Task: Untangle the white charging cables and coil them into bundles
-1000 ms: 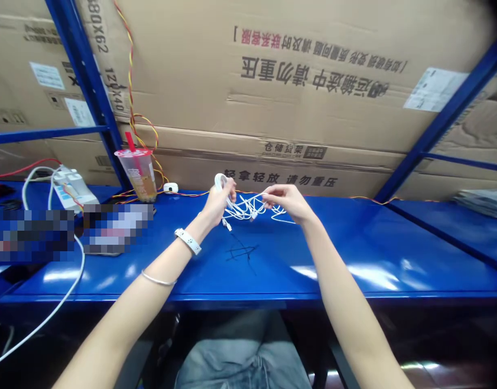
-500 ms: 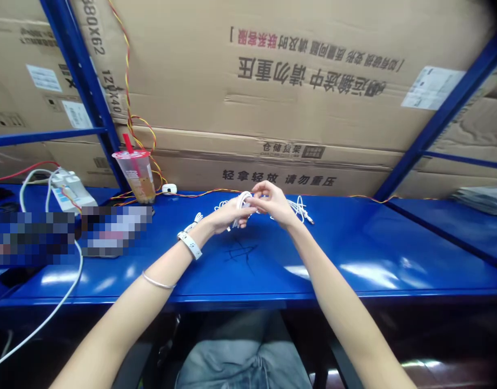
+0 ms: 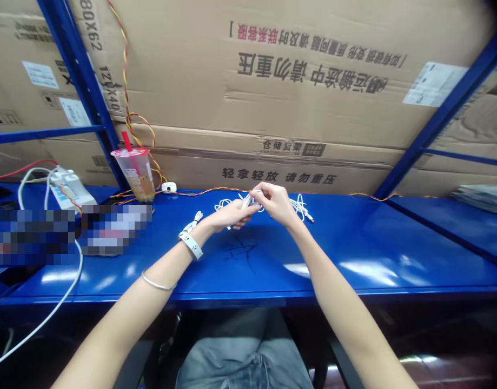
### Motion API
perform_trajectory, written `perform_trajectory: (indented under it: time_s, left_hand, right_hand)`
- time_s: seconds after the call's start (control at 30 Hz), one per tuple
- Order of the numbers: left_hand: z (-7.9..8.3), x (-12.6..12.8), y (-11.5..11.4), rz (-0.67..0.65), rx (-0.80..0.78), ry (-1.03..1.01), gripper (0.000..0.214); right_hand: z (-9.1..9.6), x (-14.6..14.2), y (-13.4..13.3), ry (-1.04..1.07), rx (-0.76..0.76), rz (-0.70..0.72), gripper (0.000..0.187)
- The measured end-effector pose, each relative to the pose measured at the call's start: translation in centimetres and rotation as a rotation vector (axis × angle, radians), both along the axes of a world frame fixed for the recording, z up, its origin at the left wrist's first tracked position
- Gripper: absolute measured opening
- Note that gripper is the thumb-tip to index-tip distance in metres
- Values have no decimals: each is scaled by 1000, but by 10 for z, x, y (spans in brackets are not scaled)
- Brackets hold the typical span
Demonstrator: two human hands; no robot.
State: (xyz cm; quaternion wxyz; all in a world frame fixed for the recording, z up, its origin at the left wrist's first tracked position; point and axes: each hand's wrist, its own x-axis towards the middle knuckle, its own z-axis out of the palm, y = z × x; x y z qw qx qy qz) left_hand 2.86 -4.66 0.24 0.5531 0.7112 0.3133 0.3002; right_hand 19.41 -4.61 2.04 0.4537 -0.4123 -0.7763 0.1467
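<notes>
Hands are together in the head view, over the far middle of the blue tabletop (image 3: 378, 232). The left hand (image 3: 227, 216) is closed around a coil of white cable (image 3: 246, 201), and the right hand (image 3: 274, 202) pinches the same coil from the right, its fingertips bent over the top (how firmly, I cannot tell). Just right of the right hand, a loose white bunch (image 3: 299, 207) lies on the tabletop; beside the left wrist, partly hidden, is a tied white bundle (image 3: 194, 220). Farther left, a lidded cup (image 3: 135, 172) with a red straw stands upright near a small white case (image 3: 169, 187). Behind rises printed cardboard (image 3: 280, 116).
</notes>
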Motion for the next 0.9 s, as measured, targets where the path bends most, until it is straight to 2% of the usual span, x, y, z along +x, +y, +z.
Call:
perform_trajectory:
  time_s: [0.07, 0.17, 0.23, 0.33, 0.43, 0.53, 0.6, 0.63, 0.77, 0.83, 0.9]
  left_hand:
    - [-2, 2, 2, 41, 61, 43, 40]
    - [-6, 5, 5, 136, 273, 81, 31]
    - [-6, 6, 6, 172, 396, 73, 24]
    - [-4, 5, 5, 160, 478, 59, 19]
    - [-2, 4, 5, 203, 467, 5, 14]
    - [2, -2, 11, 320, 451, -38, 20]
    - [5, -11, 18, 397, 434, -90, 21]
    - [6, -16, 22, 434, 408, -127, 22]
    - [13, -29, 33, 539, 216, -331, 24]
    - [15, -29, 34, 551, 148, -397, 24]
    - [15, -28, 33, 567, 122, -403, 23]
  right_hand:
    - [-1, -2, 0, -67, -20, -21, 32]
    - [-4, -5, 3, -158, -45, -58, 32]
    - [-5, -5, 5, -148, -19, -94, 28]
    - [-5, -3, 7, -63, 58, -149, 22]
    - [-6, -2, 9, 31, 59, -154, 22]
    - [-9, 0, 12, 192, -131, -109, 32]
    - [-12, 2, 13, 214, -256, -26, 34]
    - [-14, 3, 14, 150, -297, 45, 32]
    - [-23, 2, 14, -339, -384, 407, 17]
    - [-27, -3, 13, -452, -382, 459, 13]
    - [-31, -11, 11, -488, -374, 399, 16]
